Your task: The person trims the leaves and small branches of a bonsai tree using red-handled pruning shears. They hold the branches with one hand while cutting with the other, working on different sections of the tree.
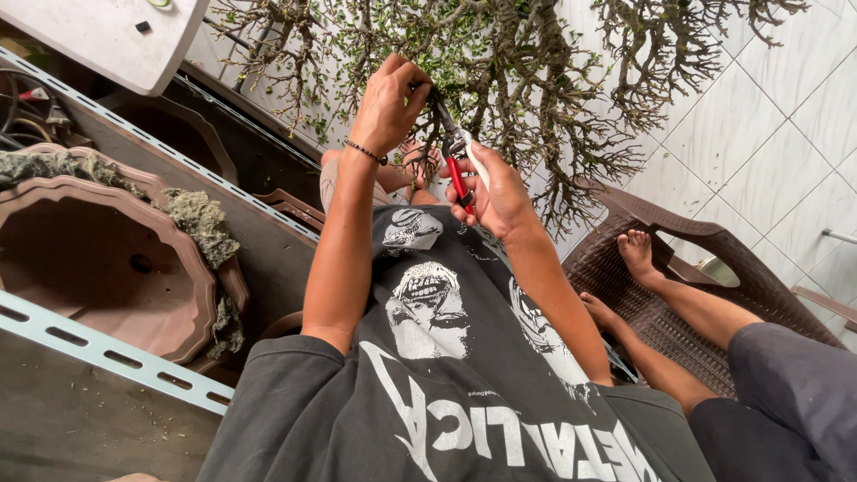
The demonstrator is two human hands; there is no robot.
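Red-handled pruning shears (458, 162) sit in the middle of the view, just under the tangle of the small tree (500, 80). Their long axis runs on a slant: the red and white handles lie low and toward the person's chest, and the dark blades point up and away into the branches, ending beside a thin twig (427, 89).

The right hand (496, 195) is wrapped around the handles, fingers curled tight over them, the thumb along the upper grip. How far the blades are parted cannot be told, since twigs and fingers cover them.

The left hand (388, 103) is above the shears and closer to the tree, its fingers pinched together on the twig where the blades meet it. A dark bracelet (366, 152) circles that wrist.

Left of the tree, brown ceramic pots (107, 259) rest on a metal rack (98, 353). Right of it, another person's bare feet (636, 254) rest on a brown wicker chair (678, 303) over white floor tiles (777, 134).
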